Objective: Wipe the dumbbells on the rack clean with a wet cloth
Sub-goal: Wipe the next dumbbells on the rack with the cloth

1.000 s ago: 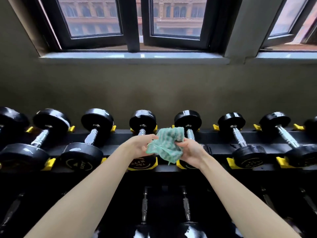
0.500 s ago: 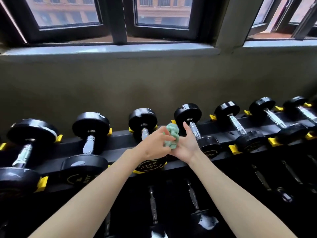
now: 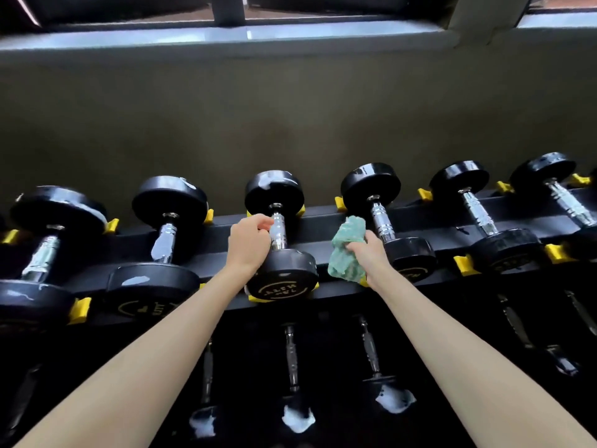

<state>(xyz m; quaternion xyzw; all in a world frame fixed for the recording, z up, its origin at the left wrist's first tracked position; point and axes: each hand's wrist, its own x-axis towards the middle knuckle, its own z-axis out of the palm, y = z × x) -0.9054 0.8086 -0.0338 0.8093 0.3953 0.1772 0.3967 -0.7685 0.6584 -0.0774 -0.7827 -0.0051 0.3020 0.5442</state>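
Head view: dumbbells with round black heads, some showing pale smears, and knurled chrome handles lie in yellow cradles (image 3: 462, 265) along the black rack (image 3: 323, 227), under a dull olive wall (image 3: 290, 118) and a pale window sill (image 3: 226, 35). A shadowed lower tier of dumbbells (image 3: 292, 357) sits between the forearms. The left hand (image 3: 248, 244) is curled round the chrome handle of the centre dumbbell (image 3: 278, 234), while the right hand (image 3: 368, 257) clutches the crumpled, mottled green cloth (image 3: 347, 253) between that dumbbell and its right neighbour (image 3: 382, 226), hiding part of the rail.
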